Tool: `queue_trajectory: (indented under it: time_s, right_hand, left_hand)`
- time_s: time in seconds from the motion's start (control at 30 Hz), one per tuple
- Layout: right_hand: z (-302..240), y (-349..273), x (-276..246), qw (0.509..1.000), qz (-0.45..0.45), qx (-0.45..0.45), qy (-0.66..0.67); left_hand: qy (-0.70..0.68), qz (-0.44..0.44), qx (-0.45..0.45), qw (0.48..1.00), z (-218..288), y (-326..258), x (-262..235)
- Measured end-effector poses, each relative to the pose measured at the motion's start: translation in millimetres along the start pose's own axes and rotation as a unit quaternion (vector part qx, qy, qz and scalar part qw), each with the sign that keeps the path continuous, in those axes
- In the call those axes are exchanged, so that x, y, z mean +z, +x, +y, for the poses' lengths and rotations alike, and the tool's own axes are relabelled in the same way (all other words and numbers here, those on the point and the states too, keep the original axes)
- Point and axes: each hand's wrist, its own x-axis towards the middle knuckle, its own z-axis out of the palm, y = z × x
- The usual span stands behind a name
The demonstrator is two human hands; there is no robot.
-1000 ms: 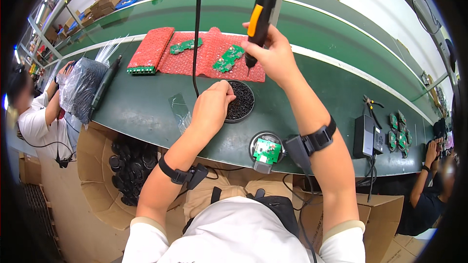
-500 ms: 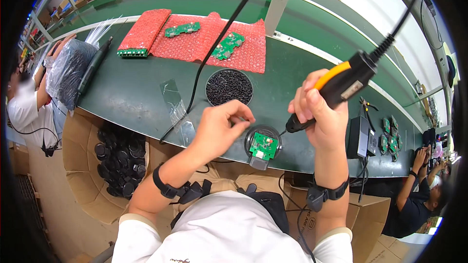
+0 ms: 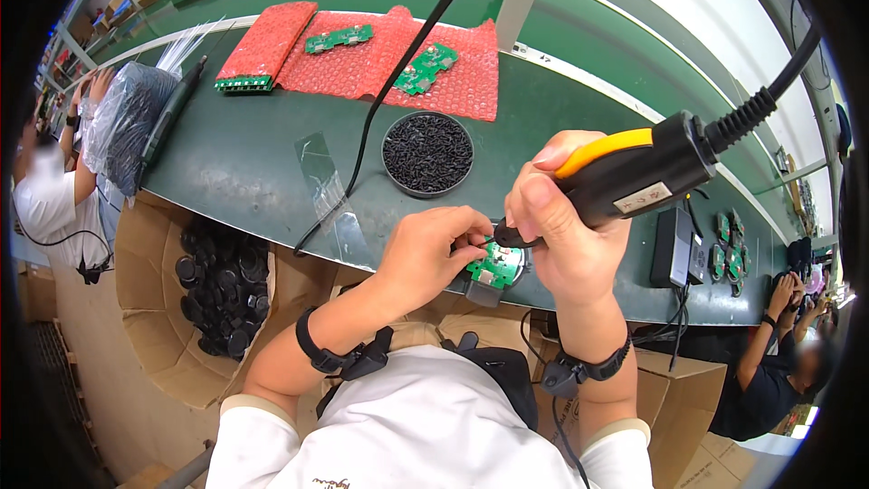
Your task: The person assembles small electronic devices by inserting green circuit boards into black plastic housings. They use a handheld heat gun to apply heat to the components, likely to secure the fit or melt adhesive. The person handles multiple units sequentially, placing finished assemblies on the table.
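My right hand (image 3: 563, 234) grips a black and yellow electric screwdriver (image 3: 634, 172), its tip down on a small green circuit board (image 3: 498, 264) seated in a round fixture at the near edge of the green bench (image 3: 244, 163). Pinched fingers of my left hand (image 3: 425, 249) hold something tiny and dark against the screwdriver tip; I cannot tell what it is. A round black dish of small black screws (image 3: 427, 152) lies just beyond both hands. The screwdriver's coiled cable rises to the upper right.
Red bubble-wrap sheets (image 3: 380, 59) with green boards (image 3: 425, 68) lie farther back. A clear plastic strip (image 3: 326, 186) and a black cable (image 3: 380, 100) cross the bench. A cardboard box of black round parts (image 3: 213, 281) stands at my left. People work at left (image 3: 54, 199) and right (image 3: 778, 362).
My right hand brought the screwdriver down from above the red sheets to the board. My left hand left the screw dish and came to the screwdriver tip.
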Motion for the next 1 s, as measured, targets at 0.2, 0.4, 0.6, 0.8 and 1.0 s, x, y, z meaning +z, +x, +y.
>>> queue_trajectory:
  time_s: [0.2, 0.4, 0.6, 0.8, 1.0]
  right_hand:
    - [4.7, -4.6, -2.8, 1.000, 0.002, -0.009, -0.021]
    - [0.6, -7.2, -8.5, 0.999, 0.020, -0.018, -0.032]
    - [4.0, -7.2, -9.0, 0.998, 0.016, -0.033, -0.047]
    - [3.2, -10.6, -6.8, 0.999, 0.013, -0.025, -0.035]
    - [9.5, -13.0, -5.3, 0.993, 0.031, -0.054, -0.098]
  left_hand:
    - [0.006, 0.016, 0.016, 1.000, -7.2, 0.9, 2.6]
    - [0.003, 0.015, 0.012, 1.000, -7.3, 2.0, 1.1]
    - [0.031, 0.011, 0.043, 0.999, -4.1, 4.1, 0.9]
    - [0.022, 0.019, 0.018, 0.999, -0.5, 2.7, 2.6]
    - [0.004, 0.037, 0.018, 0.999, -1.3, 2.1, 6.6]
